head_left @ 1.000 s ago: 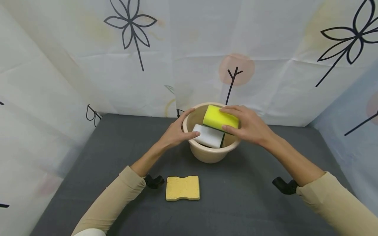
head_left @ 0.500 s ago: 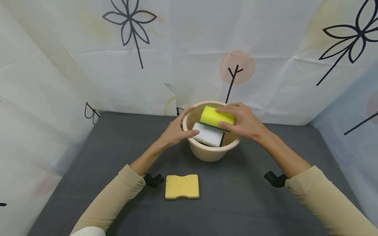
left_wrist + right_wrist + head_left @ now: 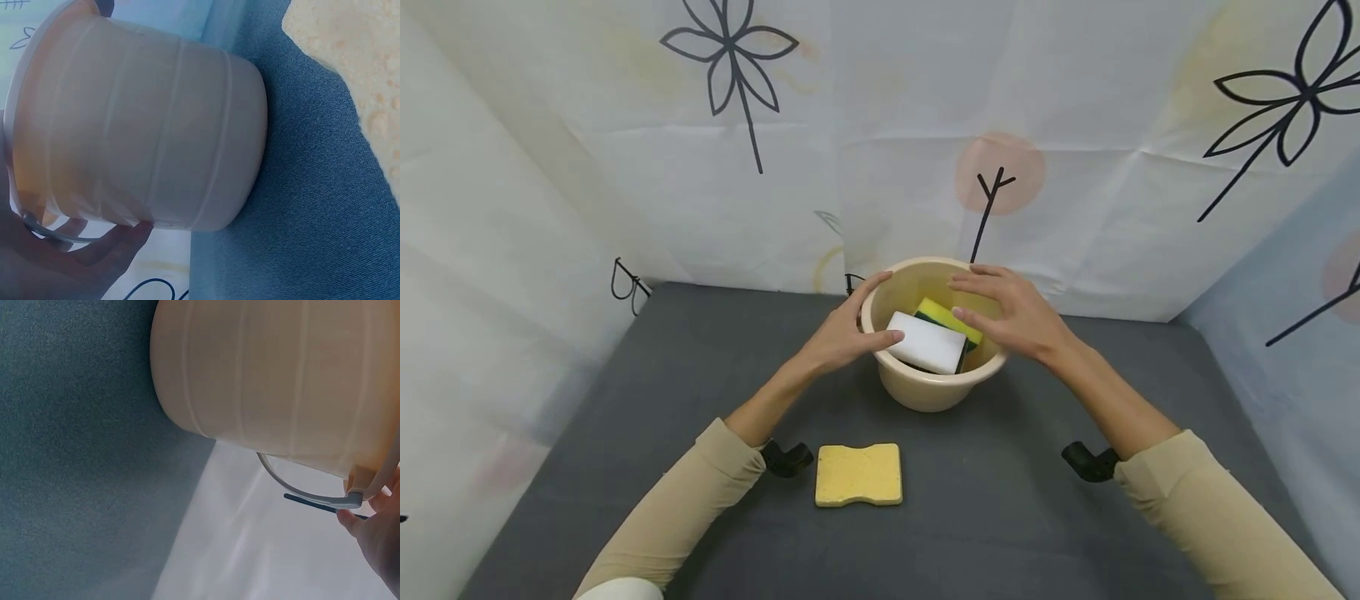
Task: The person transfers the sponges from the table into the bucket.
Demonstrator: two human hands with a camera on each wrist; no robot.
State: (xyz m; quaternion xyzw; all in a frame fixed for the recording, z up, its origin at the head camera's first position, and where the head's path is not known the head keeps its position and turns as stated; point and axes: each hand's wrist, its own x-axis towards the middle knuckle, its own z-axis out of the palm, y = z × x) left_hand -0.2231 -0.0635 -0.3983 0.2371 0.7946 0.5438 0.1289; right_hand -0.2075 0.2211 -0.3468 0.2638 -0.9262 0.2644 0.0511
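Note:
A cream bucket [image 3: 925,393] stands upright at the back of the table. My left hand [image 3: 845,335] grips its left side, thumb over the rim and fingers along the outer wall; the left wrist view shows these fingers against the bucket [image 3: 144,125]. Inside lie a white sponge [image 3: 927,342] with a dark underside and, behind it, a yellow sponge [image 3: 961,323] with a dark green layer, partly covered by the white one. Over the right rim, my right hand [image 3: 1026,315] is held with fingers extended and nothing between them.
Nearer the front lies a flat yellow sponge [image 3: 859,475] with notched edges, on the dark grey tabletop [image 3: 985,517]. A wire handle [image 3: 294,487] hangs at the bucket's side. Patterned white cloth [image 3: 902,100] rises behind the table's back edge.
The yellow sponge has left my right hand and dropped deeper into the bucket behind the white one. My right hand has shifted slightly left; the left keeps its hold on the bucket.

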